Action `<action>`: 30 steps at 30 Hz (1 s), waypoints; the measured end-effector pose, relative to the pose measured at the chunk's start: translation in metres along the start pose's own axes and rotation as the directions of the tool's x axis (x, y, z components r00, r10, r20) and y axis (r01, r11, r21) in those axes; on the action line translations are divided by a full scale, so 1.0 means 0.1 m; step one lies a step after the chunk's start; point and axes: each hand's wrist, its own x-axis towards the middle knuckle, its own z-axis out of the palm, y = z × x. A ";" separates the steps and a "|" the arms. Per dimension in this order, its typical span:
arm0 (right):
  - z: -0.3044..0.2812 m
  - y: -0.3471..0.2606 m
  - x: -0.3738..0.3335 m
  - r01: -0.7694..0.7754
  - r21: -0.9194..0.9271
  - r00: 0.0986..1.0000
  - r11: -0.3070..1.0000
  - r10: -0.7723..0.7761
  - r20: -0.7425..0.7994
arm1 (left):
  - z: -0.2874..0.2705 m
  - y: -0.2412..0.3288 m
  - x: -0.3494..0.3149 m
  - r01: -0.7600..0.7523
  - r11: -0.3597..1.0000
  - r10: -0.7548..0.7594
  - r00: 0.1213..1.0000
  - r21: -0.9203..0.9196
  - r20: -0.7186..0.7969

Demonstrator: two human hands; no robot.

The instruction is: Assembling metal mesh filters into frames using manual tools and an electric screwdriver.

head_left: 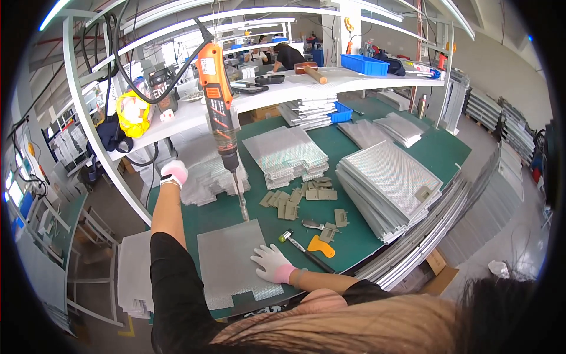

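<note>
My right hand [273,264], in a white and pink glove, lies with fingers spread on a grey perforated metal panel [227,259] that has a notch in its near edge. My left arm reaches forward, and my left hand [175,172], gloved too, is at the left side of a stack of notched perforated panels [209,183]. Its fingers are turned away from view. An orange and black power screwdriver [219,100] hangs tip down between the hands, its long bit [242,197] just above the far edge of the near panel.
Right of centre lie loose grey-beige plastic pieces [288,209], a hammer [300,246] and an orange scraper [321,246]. More panel stacks [286,153] [392,183] stand beyond. A white shelf [377,81] spans the back, holding a mallet [312,73] and a blue bin [364,65].
</note>
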 end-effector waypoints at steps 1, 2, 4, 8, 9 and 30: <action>0.02 0.00 0.00 0.008 -0.003 1.000 1.000 -0.008 0.001 | -0.08 -0.01 -0.06 -0.077 0.991 0.096 0.979 0.112 -0.179; 0.03 0.01 0.00 0.004 0.001 1.000 1.000 -0.004 -0.004 | -0.23 0.04 -0.08 -0.077 0.991 0.096 0.979 0.110 -0.181; 0.05 0.01 0.02 0.012 0.003 1.000 1.000 -0.012 -0.002 | -0.58 0.05 -0.09 0.029 0.998 -0.002 0.906 0.058 -0.423; 0.00 -0.03 0.03 0.005 -0.001 0.999 1.000 -0.005 0.042 | -0.88 -0.05 -0.28 -0.025 0.995 0.078 0.809 0.098 -0.583; -0.01 -0.03 0.03 -0.018 -0.007 0.998 1.000 0.018 0.055 | -0.88 0.02 -0.36 -0.096 0.981 0.175 0.806 0.167 -0.565; -1.33 1.25 1.66 -0.220 0.969 0.869 -0.111 0.428 0.246 | -0.37 0.55 -1.87 -0.623 0.782 0.591 0.747 -0.009 -0.306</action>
